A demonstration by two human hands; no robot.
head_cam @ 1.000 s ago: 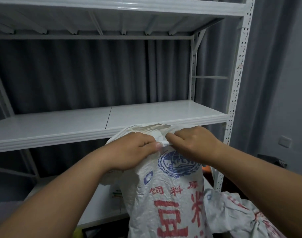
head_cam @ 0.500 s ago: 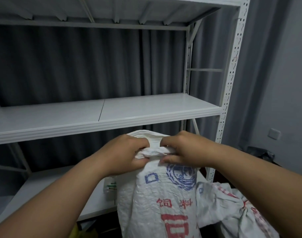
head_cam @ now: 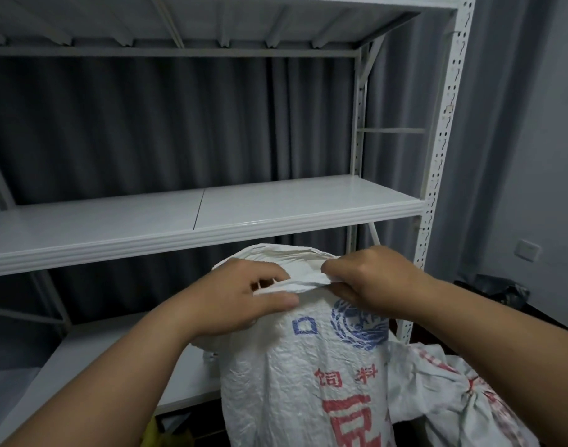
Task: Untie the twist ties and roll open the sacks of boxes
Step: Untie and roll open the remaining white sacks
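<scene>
A white woven sack with blue and red print stands upright in front of me, below the middle shelf. My left hand pinches the near edge of its mouth between thumb and curled fingers. My right hand grips the same folded rim just to the right. The rim is bunched into a fold between both hands. What is inside the sack is hidden. A second printed sack lies to the lower right with its neck gathered and tied.
A white metal rack stands right behind the sack, with its middle shelf above the sack's mouth and a lower shelf to the left. Its perforated upright rises at the right. Dark curtains hang behind. A wall socket sits at far right.
Both hands have shifted their hold along the sack's rim and pulled the fold lower and wider. The sack's mouth now bulges open behind my fingers.
</scene>
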